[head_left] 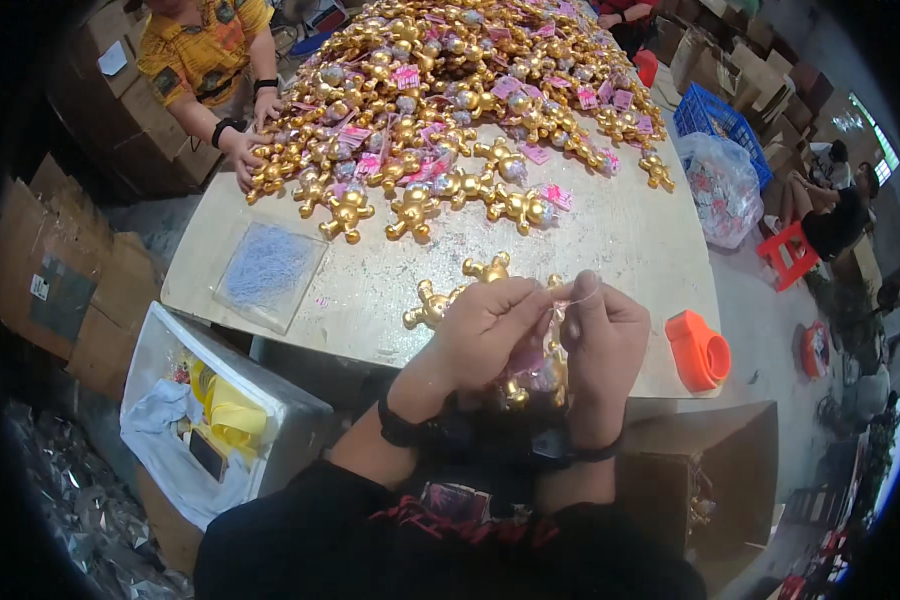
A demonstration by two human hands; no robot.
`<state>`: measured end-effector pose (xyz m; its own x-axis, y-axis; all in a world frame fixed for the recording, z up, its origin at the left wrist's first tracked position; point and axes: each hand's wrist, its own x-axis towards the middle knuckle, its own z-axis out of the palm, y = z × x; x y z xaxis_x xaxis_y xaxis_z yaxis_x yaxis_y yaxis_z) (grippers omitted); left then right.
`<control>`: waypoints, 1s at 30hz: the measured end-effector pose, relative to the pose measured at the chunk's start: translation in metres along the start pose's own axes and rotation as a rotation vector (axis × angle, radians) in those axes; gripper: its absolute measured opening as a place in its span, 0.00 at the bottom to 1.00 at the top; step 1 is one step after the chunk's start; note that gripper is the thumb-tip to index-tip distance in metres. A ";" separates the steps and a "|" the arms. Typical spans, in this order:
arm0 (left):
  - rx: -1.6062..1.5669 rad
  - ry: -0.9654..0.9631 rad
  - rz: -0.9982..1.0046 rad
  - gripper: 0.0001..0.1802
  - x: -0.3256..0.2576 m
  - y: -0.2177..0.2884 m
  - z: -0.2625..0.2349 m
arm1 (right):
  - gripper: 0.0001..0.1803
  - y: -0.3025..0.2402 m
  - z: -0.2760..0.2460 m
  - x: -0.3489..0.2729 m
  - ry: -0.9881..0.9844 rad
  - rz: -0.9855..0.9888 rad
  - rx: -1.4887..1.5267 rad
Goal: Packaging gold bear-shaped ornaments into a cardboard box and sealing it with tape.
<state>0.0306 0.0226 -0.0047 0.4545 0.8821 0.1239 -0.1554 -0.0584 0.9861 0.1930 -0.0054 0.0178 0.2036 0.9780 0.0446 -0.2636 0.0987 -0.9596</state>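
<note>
My left hand (485,330) and my right hand (605,345) are close together over the near edge of the table. Thumb and fingertips of each are pinched on a thin clear strand (573,300), which shows between them. Below and partly behind my hands is a shiny gold bear figure (555,375) with a pink tag (532,370); my fingers hide much of it. Just beyond my left hand lie two more gold bears, one to the left (430,303) and one farther back (487,267).
A large heap of gold bears with pink tags (410,130) covers the far table. A shallow tray of fine pale strands (270,265) lies left, an orange tape dispenser (698,350) right. A co-worker's hands (245,150) touch the heap. A white foam box (300,400) stands lower left.
</note>
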 end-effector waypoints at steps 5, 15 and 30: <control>0.477 0.103 0.384 0.14 0.005 0.012 -0.001 | 0.10 -0.002 0.010 -0.003 -0.031 -0.073 -0.141; 0.148 0.112 0.097 0.07 -0.003 -0.002 -0.013 | 0.07 0.001 0.002 0.002 -0.015 -0.177 -0.216; 0.339 0.123 0.235 0.05 -0.013 -0.013 -0.006 | 0.06 -0.027 -0.061 -0.029 -0.385 -0.575 0.972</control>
<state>0.0212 0.0149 -0.0198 0.3302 0.8742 0.3560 0.0644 -0.3971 0.9155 0.2516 -0.0477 0.0258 0.2731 0.7194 0.6387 -0.8635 0.4760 -0.1669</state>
